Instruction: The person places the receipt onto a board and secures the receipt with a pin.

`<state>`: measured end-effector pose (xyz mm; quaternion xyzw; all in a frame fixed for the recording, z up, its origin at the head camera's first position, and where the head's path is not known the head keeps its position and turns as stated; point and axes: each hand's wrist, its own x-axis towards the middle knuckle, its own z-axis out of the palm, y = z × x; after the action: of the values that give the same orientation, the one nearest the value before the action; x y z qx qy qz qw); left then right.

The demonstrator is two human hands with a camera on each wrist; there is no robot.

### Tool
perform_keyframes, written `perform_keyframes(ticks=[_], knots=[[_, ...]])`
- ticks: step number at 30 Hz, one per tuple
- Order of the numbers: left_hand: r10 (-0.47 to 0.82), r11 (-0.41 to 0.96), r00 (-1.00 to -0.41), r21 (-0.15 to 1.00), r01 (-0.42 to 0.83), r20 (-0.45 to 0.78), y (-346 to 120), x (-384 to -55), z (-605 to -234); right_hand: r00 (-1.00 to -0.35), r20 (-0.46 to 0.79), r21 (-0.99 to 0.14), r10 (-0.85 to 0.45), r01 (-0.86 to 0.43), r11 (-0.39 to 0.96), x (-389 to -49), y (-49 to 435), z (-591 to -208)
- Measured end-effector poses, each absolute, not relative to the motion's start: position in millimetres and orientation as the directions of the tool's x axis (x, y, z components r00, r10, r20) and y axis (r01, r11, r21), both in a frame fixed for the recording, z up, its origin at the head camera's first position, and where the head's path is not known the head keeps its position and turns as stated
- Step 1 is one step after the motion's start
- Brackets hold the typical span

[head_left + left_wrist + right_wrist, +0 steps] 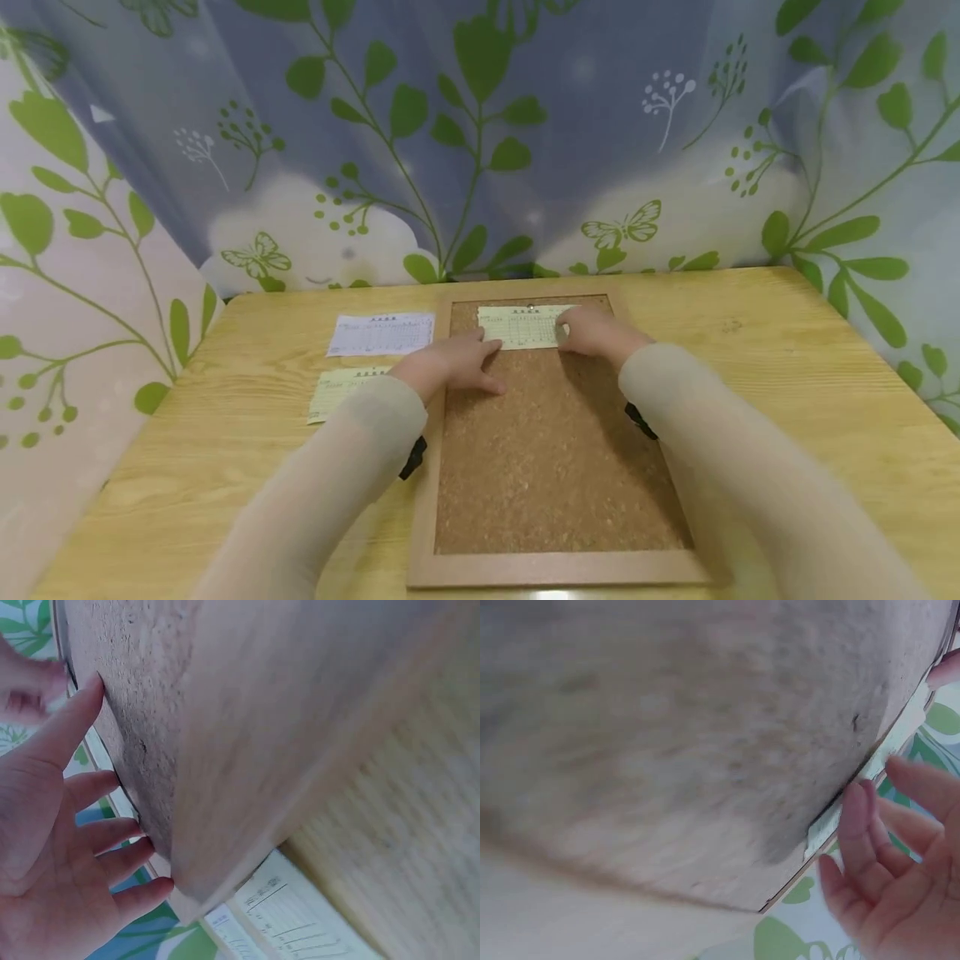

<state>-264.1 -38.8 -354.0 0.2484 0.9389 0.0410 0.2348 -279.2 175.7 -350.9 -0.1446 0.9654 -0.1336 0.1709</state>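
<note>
A pale yellow printed slip (525, 331) lies near the top of a wood-framed cork board (555, 475). A small shiny pin head (531, 307) shows at the middle of its top edge. My left hand (459, 364) rests at the slip's lower left corner, its fingers spread over the slip and the cork. In the left wrist view the same hand (67, 847) has its fingers extended, with nothing gripped. At the slip's right end is my right hand (596, 333), fingertips at the edge. The right wrist view shows this hand's (900, 862) fingers loosely bent against the slip.
Left of the board, a white printed slip (381, 334) lies on the wooden table (757, 358). Nearer to me is another yellow slip (337, 396), partly covered by my left arm. A leaf-patterned curtain (570, 150) hangs behind the table.
</note>
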Motion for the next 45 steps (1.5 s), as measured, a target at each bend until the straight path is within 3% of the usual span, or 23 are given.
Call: perform_keyframes(ticks=[4, 13, 27, 33, 40, 45], knots=[[0.498, 0.866, -0.774, 0.172, 0.47, -0.392, -30, -264, -351, -0.916, -0.244, -0.307, -0.317, -0.237, 0.922, -290, 167, -344], [0.501, 0.862, -0.764, 0.159, 0.481, -0.405, -23, -257, -364, -0.853, -0.446, -0.238, -0.271, -0.179, 0.955, -291, 163, -352], [0.494, 0.869, -0.77, 0.191, 0.457, -0.404, -38, -262, -353, -0.853, -0.442, -0.266, -0.276, -0.169, 0.949, -299, 157, -355], [0.5, 0.866, -0.772, 0.219, 0.449, -0.393, -38, -263, -352, -0.86, -0.414, -0.373, -0.299, -0.139, 0.917, -302, 162, -359], [0.495, 0.869, -0.783, 0.23, 0.438, -0.378, -40, -264, -349, -0.911, -0.296, -0.32, -0.288, -0.19, 0.928, -296, 162, -356], [0.493, 0.87, -0.782, 0.235, 0.434, -0.381, -42, -263, -348, -0.91, -0.302, -0.334, -0.284, -0.178, 0.926, -287, 159, -349]])
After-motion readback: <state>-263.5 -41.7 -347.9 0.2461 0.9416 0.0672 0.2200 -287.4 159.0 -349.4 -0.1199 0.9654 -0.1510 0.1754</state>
